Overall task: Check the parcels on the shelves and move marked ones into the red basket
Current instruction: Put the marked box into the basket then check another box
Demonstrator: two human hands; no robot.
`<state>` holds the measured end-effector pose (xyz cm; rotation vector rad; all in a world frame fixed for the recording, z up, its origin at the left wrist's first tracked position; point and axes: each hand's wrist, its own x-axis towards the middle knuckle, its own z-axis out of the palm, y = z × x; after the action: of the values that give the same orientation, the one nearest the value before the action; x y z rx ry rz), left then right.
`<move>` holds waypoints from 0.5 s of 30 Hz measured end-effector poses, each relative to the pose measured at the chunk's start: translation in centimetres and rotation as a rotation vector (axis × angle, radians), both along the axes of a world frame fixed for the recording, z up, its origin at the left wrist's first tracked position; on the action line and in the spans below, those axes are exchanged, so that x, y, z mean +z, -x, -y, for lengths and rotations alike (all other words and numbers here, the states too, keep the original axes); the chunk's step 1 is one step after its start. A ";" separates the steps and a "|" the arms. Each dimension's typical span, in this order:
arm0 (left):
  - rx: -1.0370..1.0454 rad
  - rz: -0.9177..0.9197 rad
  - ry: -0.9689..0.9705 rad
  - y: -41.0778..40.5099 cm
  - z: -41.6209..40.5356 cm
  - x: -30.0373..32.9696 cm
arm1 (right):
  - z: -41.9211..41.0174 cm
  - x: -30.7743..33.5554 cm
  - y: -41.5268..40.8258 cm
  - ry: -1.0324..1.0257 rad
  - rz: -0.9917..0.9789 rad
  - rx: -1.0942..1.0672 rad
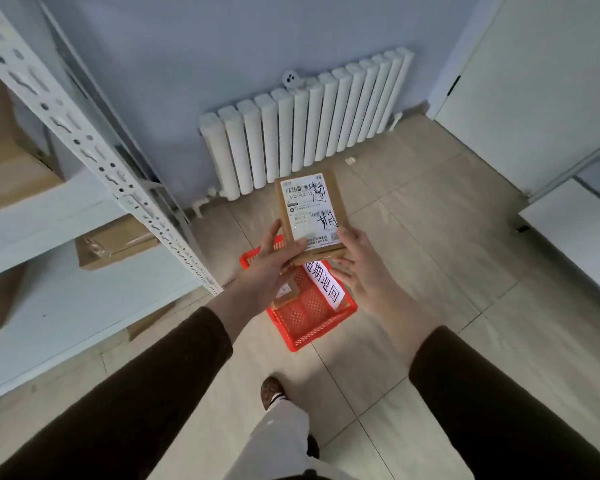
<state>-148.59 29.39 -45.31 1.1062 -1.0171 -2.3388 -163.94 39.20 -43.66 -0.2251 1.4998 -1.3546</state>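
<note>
Both grips hold 1 marked parcel (310, 216) above the red basket (312, 336): left hand (274, 258), right hand (357, 263).

A flat brown cardboard parcel (312, 216) is showing a white label with black barcodes and black handwritten marks. Just below the parcel, a red plastic mesh basket (309, 317) is showing a perforated grid pattern and a white sign with black characters (326, 284). Left of the parcel, a white perforated metal shelf (94, 140) is carrying brown cardboard boxes (115, 242). Dark brown sleeves (499, 393) are covering both arms.
</note>
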 end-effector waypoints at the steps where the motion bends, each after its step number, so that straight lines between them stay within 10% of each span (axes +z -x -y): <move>1: -0.002 0.009 -0.019 0.9 0.7 -1.0 | 0.7 -1.1 0.7 -0.003 0.013 -0.006; 15: 0.352 0.103 -0.281 12.0 2.8 -20.7 | 6.7 -20.6 7.8 -0.133 0.402 -0.168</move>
<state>-160.56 26.59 -65.98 1.3947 -0.4798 -2.1939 -171.72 32.54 -64.30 0.2508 1.2801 -1.3308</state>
